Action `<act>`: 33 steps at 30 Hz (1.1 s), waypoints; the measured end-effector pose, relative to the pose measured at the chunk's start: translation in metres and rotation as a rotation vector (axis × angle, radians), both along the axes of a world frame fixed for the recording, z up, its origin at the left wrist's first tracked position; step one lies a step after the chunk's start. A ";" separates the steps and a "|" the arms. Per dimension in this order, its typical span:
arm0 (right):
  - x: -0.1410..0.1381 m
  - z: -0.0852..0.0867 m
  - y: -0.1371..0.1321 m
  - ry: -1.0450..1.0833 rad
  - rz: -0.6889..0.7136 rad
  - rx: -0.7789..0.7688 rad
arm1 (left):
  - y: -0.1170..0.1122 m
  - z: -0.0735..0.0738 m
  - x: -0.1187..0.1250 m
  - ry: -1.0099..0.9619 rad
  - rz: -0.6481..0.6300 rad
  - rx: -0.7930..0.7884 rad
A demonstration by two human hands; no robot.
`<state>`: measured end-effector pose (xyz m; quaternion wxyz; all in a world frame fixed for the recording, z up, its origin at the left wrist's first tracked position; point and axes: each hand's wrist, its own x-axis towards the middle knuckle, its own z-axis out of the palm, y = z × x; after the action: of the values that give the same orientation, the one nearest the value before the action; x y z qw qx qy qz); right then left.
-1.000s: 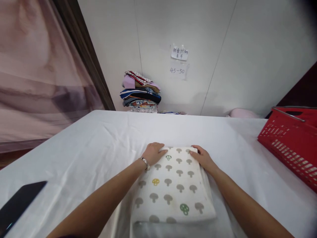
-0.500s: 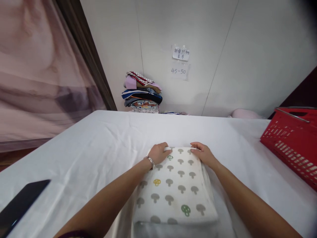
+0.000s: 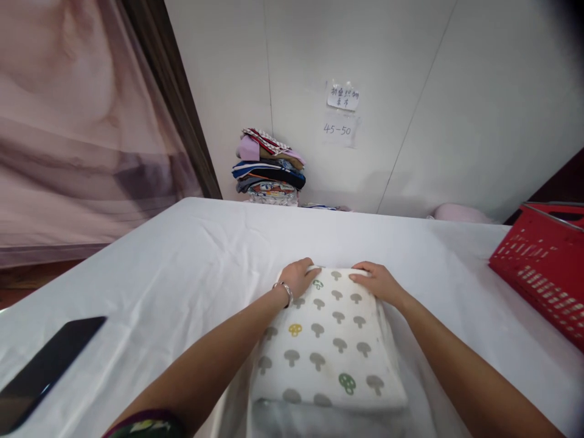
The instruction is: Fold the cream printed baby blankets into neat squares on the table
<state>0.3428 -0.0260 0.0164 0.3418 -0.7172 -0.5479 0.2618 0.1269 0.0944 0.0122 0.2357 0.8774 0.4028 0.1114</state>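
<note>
A white cloth printed with grey, green and yellow mushrooms lies folded in a thick rectangle on the white-covered table. At its far left corner, my left hand, with a silver bracelet at the wrist, grips the edge with the thumb on top. My right hand pinches the far right corner, thumb above and fingers over the far edge. The undersides of both grips are hidden behind the cloth.
A black phone-like slab lies at the table's left. On the right stands a red perforated basket with a metal handle. Beyond the far edge, a pile of folded fabrics rests against the wall, below handwritten paper signs.
The view has shifted slightly, so everything sits a little differently in the picture. Both hands stay on the far corners of the folded cloth, which keeps its shape.
</note>
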 end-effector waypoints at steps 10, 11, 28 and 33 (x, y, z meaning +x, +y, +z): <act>0.004 -0.001 0.004 -0.139 0.021 -0.177 | 0.008 0.010 -0.003 0.232 0.062 0.027; 0.003 -0.001 0.004 -0.162 0.007 -0.170 | 0.008 0.011 -0.004 0.242 0.076 0.025; -0.032 0.002 -0.007 -0.765 0.025 0.021 | -0.012 -0.002 -0.029 0.047 0.022 0.246; -0.059 -0.017 -0.016 -0.762 0.143 -0.087 | -0.032 -0.024 -0.047 0.136 -0.038 0.210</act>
<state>0.2835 -0.0420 -0.0007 0.0642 -0.7369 -0.6725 0.0230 0.0802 0.0623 -0.0121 0.1168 0.9103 0.3872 0.0887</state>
